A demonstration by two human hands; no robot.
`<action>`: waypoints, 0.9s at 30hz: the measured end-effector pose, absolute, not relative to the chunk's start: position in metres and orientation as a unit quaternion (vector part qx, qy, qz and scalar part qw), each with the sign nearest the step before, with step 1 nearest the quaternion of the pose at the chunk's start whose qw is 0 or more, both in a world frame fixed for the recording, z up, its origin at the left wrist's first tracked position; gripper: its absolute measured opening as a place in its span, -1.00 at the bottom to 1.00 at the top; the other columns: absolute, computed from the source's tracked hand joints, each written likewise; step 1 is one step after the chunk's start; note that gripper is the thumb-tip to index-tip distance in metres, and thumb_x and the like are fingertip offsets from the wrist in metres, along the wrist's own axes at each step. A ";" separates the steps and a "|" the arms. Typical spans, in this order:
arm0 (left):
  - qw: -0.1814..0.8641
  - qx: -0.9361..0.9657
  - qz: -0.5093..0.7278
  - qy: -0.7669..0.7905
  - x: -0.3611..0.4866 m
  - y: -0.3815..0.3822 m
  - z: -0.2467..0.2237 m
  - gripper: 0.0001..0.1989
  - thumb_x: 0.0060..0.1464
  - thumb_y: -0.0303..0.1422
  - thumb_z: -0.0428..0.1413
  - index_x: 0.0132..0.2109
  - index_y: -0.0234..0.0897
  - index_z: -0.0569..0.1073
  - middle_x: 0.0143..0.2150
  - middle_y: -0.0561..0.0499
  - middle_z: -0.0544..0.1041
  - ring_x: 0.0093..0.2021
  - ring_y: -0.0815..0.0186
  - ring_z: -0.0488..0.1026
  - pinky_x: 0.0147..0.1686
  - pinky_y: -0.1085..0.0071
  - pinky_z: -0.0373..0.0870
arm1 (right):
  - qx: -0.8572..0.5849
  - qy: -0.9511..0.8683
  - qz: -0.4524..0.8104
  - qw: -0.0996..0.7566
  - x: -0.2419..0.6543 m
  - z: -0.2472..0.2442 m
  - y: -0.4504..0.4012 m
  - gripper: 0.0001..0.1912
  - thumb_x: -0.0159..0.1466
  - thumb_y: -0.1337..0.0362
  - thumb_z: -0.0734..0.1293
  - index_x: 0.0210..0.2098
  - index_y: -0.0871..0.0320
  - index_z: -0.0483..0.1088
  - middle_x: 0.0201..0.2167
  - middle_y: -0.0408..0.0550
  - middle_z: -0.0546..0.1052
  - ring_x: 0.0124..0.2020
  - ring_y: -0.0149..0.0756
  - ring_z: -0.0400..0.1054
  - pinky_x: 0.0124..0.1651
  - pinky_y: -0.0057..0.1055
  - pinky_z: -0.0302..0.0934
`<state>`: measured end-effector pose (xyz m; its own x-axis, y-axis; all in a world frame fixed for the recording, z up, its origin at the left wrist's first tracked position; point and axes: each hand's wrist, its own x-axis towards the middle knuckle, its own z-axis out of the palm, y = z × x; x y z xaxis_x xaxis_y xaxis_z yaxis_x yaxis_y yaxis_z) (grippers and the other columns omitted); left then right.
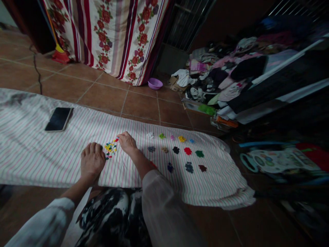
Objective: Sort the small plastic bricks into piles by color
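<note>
Dark phone (59, 119): flat on the striped cloth (77, 137), left end. Left hand (92, 158): palm down on the cloth, fingers close together, beside the mixed pile; anything under it cannot be told. Mixed pile (110, 149): small multicoloured pieces, loose, between the hands. Right hand (127, 142): fingers drawn narrow at the pile's upper right edge; whether a piece is gripped cannot be told. Single-colour clusters (187, 151): three rows, right of the right hand; the right forearm (144, 164) partly covers a red cluster (153, 165) in the nearest row.
</note>
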<state>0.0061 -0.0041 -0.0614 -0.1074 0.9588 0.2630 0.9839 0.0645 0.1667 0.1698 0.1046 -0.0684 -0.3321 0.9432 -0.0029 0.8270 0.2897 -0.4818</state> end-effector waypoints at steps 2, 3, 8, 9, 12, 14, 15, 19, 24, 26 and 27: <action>0.041 -0.667 -0.156 -0.727 0.006 -0.004 -0.063 -0.67 0.25 -0.33 -0.13 0.02 -0.35 0.42 0.13 -0.31 0.44 0.21 -0.04 0.30 0.08 0.08 0.21 | -0.561 -0.789 0.202 0.148 0.170 -0.067 0.103 -0.75 0.42 0.32 0.25 -0.02 0.00 0.53 -0.02 -0.06 0.48 -0.05 -0.27 0.42 -0.01 -0.40 0.31; 0.043 -0.668 -0.157 -0.726 0.006 -0.004 -0.063 -0.67 0.25 -0.33 -0.13 0.02 -0.35 0.42 0.13 -0.31 0.44 0.21 -0.04 0.30 0.08 0.08 0.21 | -0.559 -0.790 0.201 0.152 0.171 -0.066 0.103 -0.77 0.41 0.33 0.26 -0.04 0.02 0.52 -0.03 -0.05 0.48 -0.04 -0.27 0.42 0.01 -0.41 0.31; 0.050 -0.670 -0.151 -0.725 0.006 -0.004 -0.062 -0.67 0.26 -0.34 -0.13 0.02 -0.35 0.41 0.13 -0.30 0.44 0.21 -0.03 0.30 0.08 0.09 0.21 | -0.558 -0.780 0.210 0.191 0.174 -0.070 0.101 -0.82 0.34 0.40 0.28 -0.11 0.08 0.45 -0.08 -0.06 0.52 -0.03 -0.27 0.41 0.06 -0.39 0.29; 0.050 -0.670 -0.149 -0.725 0.006 -0.004 -0.062 -0.67 0.26 -0.34 -0.13 0.02 -0.35 0.41 0.13 -0.29 0.45 0.21 -0.03 0.30 0.07 0.09 0.21 | -0.559 -0.776 0.213 0.199 0.175 -0.071 0.101 -0.82 0.33 0.41 0.28 -0.12 0.07 0.43 -0.11 -0.07 0.53 -0.05 -0.28 0.41 0.05 -0.39 0.29; 0.054 -0.669 -0.143 -0.727 0.006 -0.005 -0.062 -0.68 0.26 -0.33 -0.14 0.01 -0.34 0.41 0.12 -0.28 0.45 0.19 -0.03 0.31 0.07 0.10 0.21 | -0.557 -0.770 0.225 0.215 0.180 -0.074 0.100 -0.84 0.29 0.42 0.29 -0.16 0.08 0.39 -0.21 -0.11 0.53 -0.14 -0.31 0.41 -0.02 -0.43 0.28; 0.058 -0.670 -0.141 -0.726 0.005 -0.005 -0.062 -0.67 0.27 -0.32 -0.14 0.01 -0.34 0.41 0.11 -0.27 0.46 0.19 -0.02 0.31 0.07 0.10 0.21 | -0.556 -0.766 0.229 0.227 0.183 -0.076 0.098 -0.84 0.28 0.42 0.29 -0.18 0.08 0.38 -0.27 -0.14 0.52 -0.21 -0.33 0.41 -0.07 -0.45 0.27; 0.059 -0.671 -0.141 -0.726 0.005 -0.005 -0.063 -0.67 0.27 -0.32 -0.15 0.01 -0.34 0.41 0.11 -0.27 0.46 0.19 -0.02 0.32 0.07 0.10 0.21 | -0.556 -0.764 0.230 0.232 0.185 -0.076 0.097 -0.84 0.27 0.42 0.29 -0.18 0.08 0.38 -0.29 -0.15 0.52 -0.23 -0.33 0.40 -0.10 -0.45 0.27; 0.060 -0.672 -0.138 -0.725 0.006 -0.005 -0.061 -0.66 0.28 -0.31 -0.17 0.01 -0.36 0.41 0.09 -0.27 0.46 0.18 -0.03 0.33 0.06 0.10 0.23 | -0.565 -0.754 0.230 0.245 0.191 -0.075 0.092 -0.83 0.25 0.42 0.29 -0.19 0.07 0.39 -0.34 -0.18 0.51 -0.26 -0.33 0.41 -0.12 -0.45 0.27; 0.041 -0.669 -0.138 -0.729 0.008 -0.006 -0.054 -0.64 0.29 -0.31 -0.16 0.03 -0.40 0.42 0.09 -0.31 0.46 0.19 -0.08 0.34 0.06 0.05 0.29 | -0.572 -0.746 0.218 0.263 0.201 -0.070 0.087 -0.82 0.25 0.40 0.31 -0.16 0.06 0.42 -0.30 -0.16 0.54 -0.26 -0.33 0.42 -0.10 -0.45 0.30; 0.036 -0.671 -0.138 -0.728 0.009 -0.007 -0.052 -0.63 0.29 -0.31 -0.16 0.03 -0.41 0.42 0.10 -0.34 0.46 0.20 -0.10 0.34 0.07 0.03 0.31 | -0.571 -0.746 0.209 0.269 0.207 -0.068 0.085 -0.81 0.26 0.39 0.30 -0.15 0.06 0.44 -0.27 -0.14 0.55 -0.24 -0.32 0.43 -0.10 -0.44 0.31; 0.034 -0.672 -0.137 -0.727 0.009 -0.007 -0.052 -0.63 0.30 -0.31 -0.17 0.03 -0.42 0.42 0.11 -0.35 0.45 0.21 -0.12 0.35 0.07 0.02 0.31 | -0.569 -0.747 0.205 0.275 0.211 -0.068 0.084 -0.81 0.27 0.38 0.30 -0.14 0.06 0.45 -0.25 -0.13 0.56 -0.23 -0.31 0.44 -0.11 -0.44 0.31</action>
<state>0.0089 -0.0068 -0.0516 -0.0957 0.9675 0.2341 0.9862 0.0604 0.1539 0.2106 0.0842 -0.0677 -0.2005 0.9635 0.1775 0.7386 0.2677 -0.6188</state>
